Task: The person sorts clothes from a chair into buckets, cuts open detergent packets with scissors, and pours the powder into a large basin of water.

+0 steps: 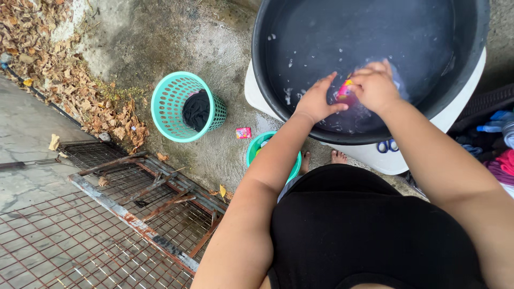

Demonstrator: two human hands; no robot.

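At the near rim of the black tub (pixel 267 64), our left hand (pixel 316 100) and right hand (pixel 375 85) pinch a small pink packet (pixel 344 92) above soapy water; it seems light, slick, best gripped at its edges.

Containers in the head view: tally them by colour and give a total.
Black: 1, the large round black plastic tub of water, where both hands hold a small pink packet.
Teal: 2, the perforated teal plastic laundry basket and the small teal plastic bowl.
Total: 3
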